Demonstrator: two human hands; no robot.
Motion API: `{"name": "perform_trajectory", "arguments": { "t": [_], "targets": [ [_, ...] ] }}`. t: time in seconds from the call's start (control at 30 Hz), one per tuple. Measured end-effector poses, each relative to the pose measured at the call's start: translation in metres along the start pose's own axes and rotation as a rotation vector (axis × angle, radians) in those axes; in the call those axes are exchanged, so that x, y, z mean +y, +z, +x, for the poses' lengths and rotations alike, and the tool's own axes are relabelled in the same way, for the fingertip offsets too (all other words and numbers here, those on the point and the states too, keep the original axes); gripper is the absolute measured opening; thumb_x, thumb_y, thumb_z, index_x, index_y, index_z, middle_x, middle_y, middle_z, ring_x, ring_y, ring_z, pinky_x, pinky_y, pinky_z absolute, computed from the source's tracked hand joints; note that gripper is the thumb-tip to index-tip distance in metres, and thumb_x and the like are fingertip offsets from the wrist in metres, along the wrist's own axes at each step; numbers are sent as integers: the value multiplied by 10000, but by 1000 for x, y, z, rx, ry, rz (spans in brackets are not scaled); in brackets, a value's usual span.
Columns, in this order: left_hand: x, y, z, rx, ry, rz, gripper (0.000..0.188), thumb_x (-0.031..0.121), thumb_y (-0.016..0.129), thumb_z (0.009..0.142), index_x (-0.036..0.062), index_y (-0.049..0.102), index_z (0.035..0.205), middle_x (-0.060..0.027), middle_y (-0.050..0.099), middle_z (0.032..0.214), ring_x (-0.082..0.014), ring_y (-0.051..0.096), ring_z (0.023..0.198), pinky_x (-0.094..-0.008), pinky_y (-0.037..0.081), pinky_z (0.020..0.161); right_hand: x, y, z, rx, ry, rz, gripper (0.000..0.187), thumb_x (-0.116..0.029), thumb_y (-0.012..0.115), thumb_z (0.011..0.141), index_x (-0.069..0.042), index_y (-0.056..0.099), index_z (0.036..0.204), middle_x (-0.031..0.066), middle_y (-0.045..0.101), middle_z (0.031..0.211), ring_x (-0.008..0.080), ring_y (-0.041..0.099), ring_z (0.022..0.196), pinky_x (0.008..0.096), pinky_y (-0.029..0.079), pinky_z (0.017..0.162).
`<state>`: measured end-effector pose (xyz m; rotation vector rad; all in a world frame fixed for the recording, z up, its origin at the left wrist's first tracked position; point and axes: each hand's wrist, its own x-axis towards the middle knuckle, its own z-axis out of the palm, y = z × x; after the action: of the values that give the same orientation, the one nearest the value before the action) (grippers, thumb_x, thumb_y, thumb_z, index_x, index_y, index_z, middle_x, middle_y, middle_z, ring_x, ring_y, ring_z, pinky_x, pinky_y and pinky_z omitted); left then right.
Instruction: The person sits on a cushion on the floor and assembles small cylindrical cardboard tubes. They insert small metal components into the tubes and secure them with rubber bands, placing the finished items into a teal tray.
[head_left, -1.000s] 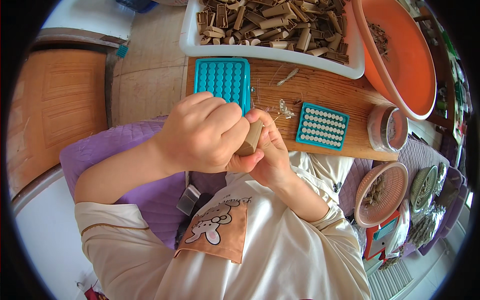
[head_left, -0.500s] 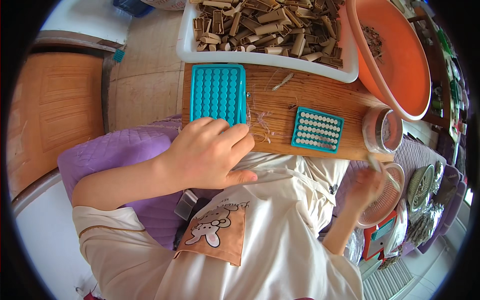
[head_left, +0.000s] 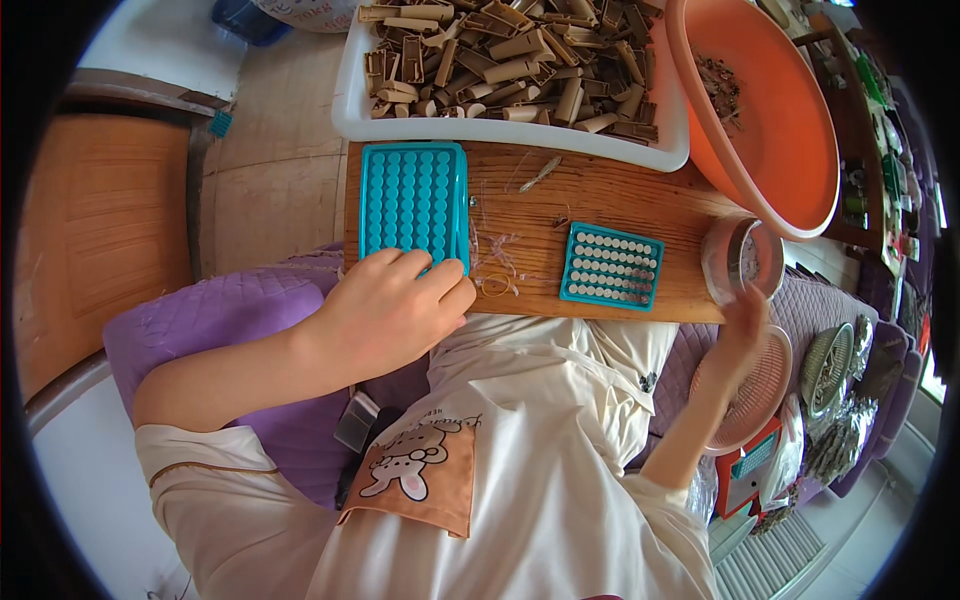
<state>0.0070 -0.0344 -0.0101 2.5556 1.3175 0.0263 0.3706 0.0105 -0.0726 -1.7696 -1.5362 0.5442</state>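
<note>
A teal tray with rows of round cups stands upright on the left of the wooden table. My left hand lies over its near edge, fingers bent down onto it and thumb tucked underneath. My right hand is smeared by motion just below a clear round tub at the table's right end. Whether it holds anything is not visible. Between the hands sits a smaller teal tray filled with rows of pale round pieces, some darker at the near right corner.
A white bin of brown plastic pieces stands at the back, with an orange basin beside it. Clear plastic strands lie mid-table. A pink basket and a green basket rest on purple quilted cloth at right.
My right hand has moved up toward the clear tub. My left thumb, stretched out before, is now tucked in, with the fingers still at the tray's near edge. The whole view has shifted slightly.
</note>
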Motion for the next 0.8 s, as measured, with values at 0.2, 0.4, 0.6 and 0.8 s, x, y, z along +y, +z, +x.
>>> {"name": "perform_trajectory", "arguments": {
  "t": [0.2, 0.4, 0.6, 0.8],
  "targets": [
    [-2, 8, 2, 147, 26, 66, 208, 154, 628, 660, 63, 547, 829, -49, 506, 1081, -159, 540, 773, -275, 459, 625, -85, 118, 45, -608, -947, -350, 206, -48, 541, 664, -63, 587, 865, 52, 525, 879, 219, 516, 863, 325, 463, 708],
    [1, 10, -1, 190, 65, 88, 187, 118, 580, 689, 67, 555, 867, -51, 485, 1147, -162, 539, 809, -265, 471, 628, -84, 140, 53, -792, -1032, -512, 181, -26, 533, 673, -55, 611, 834, 66, 510, 935, 231, 493, 914, 330, 461, 718],
    [-2, 9, -1, 143, 26, 15, 204, 136, 611, 679, 66, 552, 861, -52, 506, 1092, -169, 549, 810, -278, 475, 646, -77, 144, 57, -731, -1036, -417, 185, -23, 516, 688, -73, 603, 843, 63, 508, 928, 220, 504, 911, 333, 478, 702],
    [-6, 13, -2, 130, -13, -14, 228, 156, 635, 682, 68, 547, 873, -50, 540, 975, -177, 559, 791, -288, 474, 655, -82, 142, 56, -784, -863, -568, 234, -21, 501, 713, -101, 595, 912, 86, 537, 866, 261, 572, 781, 341, 488, 673]
  ]
}}
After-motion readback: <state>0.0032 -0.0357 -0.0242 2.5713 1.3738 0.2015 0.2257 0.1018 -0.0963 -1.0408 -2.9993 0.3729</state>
